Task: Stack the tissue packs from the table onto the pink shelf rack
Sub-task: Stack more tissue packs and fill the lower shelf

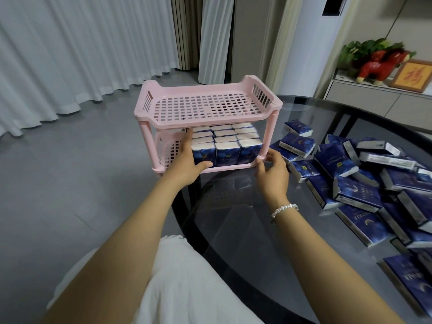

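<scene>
A pink two-tier shelf rack [205, 106] stands at the left edge of the round dark glass table [245, 218]. Its top tier holds nothing. On the lower tier stand several blue tissue packs [228, 146] upright in tight rows. My left hand [187, 162] reaches into the lower tier, fingers along the left side of the rows and thumb across the front of the nearest left pack. My right hand [272, 169] touches the rack's front right corner with relaxed fingers and holds nothing. Many loose blue tissue packs [350, 174] lie in a heap on the table's right side.
The rack's left legs sit right at the table's rim, with grey floor [81, 171] below. White curtains [70, 54] hang behind. A sideboard [385, 94] at the back right carries a red figurine, a plant and a framed picture. My white-clothed lap [182, 277] is below.
</scene>
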A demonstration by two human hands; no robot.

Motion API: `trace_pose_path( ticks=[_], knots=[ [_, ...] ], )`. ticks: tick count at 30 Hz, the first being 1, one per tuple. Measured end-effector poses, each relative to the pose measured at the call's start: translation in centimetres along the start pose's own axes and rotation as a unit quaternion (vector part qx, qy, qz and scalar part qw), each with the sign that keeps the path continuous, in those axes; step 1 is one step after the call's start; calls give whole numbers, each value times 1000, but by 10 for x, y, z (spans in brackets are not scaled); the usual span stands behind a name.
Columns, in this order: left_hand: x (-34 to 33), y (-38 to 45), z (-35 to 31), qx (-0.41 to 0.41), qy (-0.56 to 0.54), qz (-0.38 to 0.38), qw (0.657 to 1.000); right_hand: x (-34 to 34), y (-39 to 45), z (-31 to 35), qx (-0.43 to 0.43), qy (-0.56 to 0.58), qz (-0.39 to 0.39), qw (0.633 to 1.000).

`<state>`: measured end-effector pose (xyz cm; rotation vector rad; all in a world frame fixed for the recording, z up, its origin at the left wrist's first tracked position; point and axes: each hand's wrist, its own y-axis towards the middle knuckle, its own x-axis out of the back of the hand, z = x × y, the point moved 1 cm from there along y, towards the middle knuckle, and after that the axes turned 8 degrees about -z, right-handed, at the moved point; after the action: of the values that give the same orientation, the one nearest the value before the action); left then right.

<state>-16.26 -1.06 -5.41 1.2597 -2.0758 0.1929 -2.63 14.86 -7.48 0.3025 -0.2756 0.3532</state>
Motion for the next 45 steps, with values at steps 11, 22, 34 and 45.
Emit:
trace_pose_path(
  ticks=[11, 22, 34, 45],
  knots=[
    [6, -36, -38, -103, 105, -135, 980, 30, -23, 13, -1, 5, 40, 999],
    [-44, -73, -107, -166, 79, -2, 983, 111, -31, 11, 105, -118, -10, 987],
    [-157, -39, -145, 18, -10, 93, 995, 158, 11, -19, 111, -326, -97, 934],
    [-165, -33, -139, 40, -23, 72, 996, 144, 45, -14, 5, -399, -91, 912]
  ],
)
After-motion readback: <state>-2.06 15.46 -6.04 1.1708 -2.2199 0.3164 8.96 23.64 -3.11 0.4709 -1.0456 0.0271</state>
